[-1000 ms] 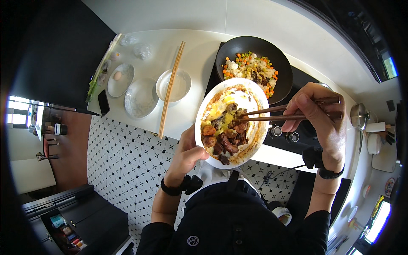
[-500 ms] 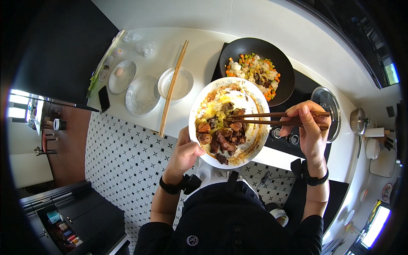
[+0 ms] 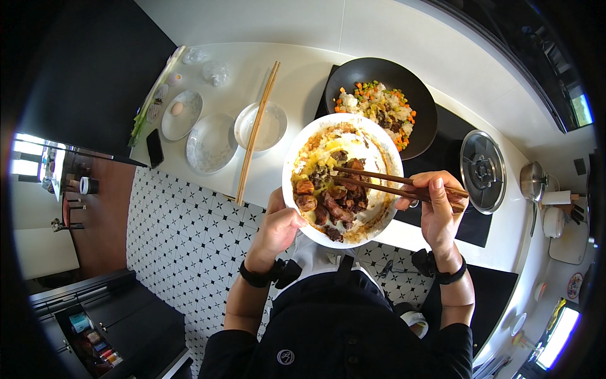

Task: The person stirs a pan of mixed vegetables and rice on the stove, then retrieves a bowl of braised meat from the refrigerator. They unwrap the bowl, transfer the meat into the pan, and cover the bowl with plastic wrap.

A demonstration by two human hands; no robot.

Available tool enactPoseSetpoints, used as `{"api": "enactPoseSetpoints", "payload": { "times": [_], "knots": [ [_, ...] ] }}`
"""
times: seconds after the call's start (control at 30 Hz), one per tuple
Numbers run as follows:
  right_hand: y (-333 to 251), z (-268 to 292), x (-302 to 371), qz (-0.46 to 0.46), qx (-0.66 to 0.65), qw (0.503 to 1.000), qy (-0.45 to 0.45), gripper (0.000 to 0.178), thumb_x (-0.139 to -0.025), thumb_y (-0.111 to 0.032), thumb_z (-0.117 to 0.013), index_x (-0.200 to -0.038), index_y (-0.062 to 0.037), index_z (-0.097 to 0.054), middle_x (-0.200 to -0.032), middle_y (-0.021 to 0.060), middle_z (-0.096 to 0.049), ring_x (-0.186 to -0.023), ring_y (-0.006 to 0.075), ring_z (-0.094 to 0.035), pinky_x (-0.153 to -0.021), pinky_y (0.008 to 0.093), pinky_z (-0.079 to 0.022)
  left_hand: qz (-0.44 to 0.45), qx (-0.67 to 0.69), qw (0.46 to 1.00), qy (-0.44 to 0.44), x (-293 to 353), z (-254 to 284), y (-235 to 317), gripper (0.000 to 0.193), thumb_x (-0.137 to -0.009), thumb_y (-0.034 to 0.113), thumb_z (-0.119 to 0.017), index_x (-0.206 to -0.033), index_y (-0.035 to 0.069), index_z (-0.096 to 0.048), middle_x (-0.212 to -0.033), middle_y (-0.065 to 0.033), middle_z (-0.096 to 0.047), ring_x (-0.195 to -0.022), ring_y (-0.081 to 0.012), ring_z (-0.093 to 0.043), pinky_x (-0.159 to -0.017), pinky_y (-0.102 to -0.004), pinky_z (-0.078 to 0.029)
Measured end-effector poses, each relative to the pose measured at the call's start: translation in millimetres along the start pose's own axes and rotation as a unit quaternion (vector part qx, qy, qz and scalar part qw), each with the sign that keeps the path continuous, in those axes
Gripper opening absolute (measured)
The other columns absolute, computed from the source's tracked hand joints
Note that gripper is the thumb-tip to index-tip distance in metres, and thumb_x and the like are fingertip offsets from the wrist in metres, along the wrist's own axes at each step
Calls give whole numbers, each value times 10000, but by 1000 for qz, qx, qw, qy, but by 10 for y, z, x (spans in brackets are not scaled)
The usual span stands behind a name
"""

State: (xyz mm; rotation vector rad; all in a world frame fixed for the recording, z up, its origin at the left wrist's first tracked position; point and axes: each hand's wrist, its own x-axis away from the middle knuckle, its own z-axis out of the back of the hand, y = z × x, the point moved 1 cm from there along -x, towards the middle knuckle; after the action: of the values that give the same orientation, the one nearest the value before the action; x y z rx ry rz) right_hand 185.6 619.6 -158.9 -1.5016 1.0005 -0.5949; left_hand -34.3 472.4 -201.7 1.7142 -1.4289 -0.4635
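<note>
My left hand grips the lower left rim of a white bowl, thumb over the edge, fingers hidden beneath. Inside lie brown meat chunks, yellow bits and sauce smears. Dark brown chopsticks are closed in my right hand; their tips touch the food left of the bowl's middle. Just beyond the bowl, a black wok sits on the stove with rice and diced vegetables in it. The bowl overlaps the wok's near edge.
Long light chopsticks lie across a white bowl on the counter. Left of it are an empty dish, a plate with an egg, a phone and a green onion. A glass lid rests at right.
My right hand has moved left and slightly down, bringing the chopstick tips further into the food. The bowl has shifted slightly right.
</note>
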Motion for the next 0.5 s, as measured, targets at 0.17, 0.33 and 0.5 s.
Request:
{"api": "enactPoseSetpoints", "payload": {
  "times": [0.17,0.33,0.5],
  "knots": [
    [97,16,-16,-12,-47,999,-15,320,-1016,-248,-536,-984,58,-620,-857,164,-677,-697,257,-706,-685,349,-592,-2,10,1000,-10,-18,3,-34,694,-583,20,-462,-1258,-137,-469,-1163,-184,-623,-1081,-247,-615,-959,-317,-477],
    [164,-9,-21,-39,-91,995,0,305,-1028,-228,-508,-975,51,-617,-846,170,-681,-691,261,-706,-681,343,-590,-3,-12,1000,-7,-45,42,-57,677,-598,11,-468,-1260,-130,-471,-1150,-171,-630,-1056,-225,-621,-936,-316,-488],
    [164,-25,-65,-60,-96,993,32,313,-1035,-241,-486,-957,34,-613,-827,180,-698,-690,251,-710,-654,318,-582,0,-25,1000,-5,-50,42,-64,672,-601,16,-479,-1259,-125,-474,-1139,-154,-637,-1039,-206,-623,-930,-313,-491]
  ]
}}
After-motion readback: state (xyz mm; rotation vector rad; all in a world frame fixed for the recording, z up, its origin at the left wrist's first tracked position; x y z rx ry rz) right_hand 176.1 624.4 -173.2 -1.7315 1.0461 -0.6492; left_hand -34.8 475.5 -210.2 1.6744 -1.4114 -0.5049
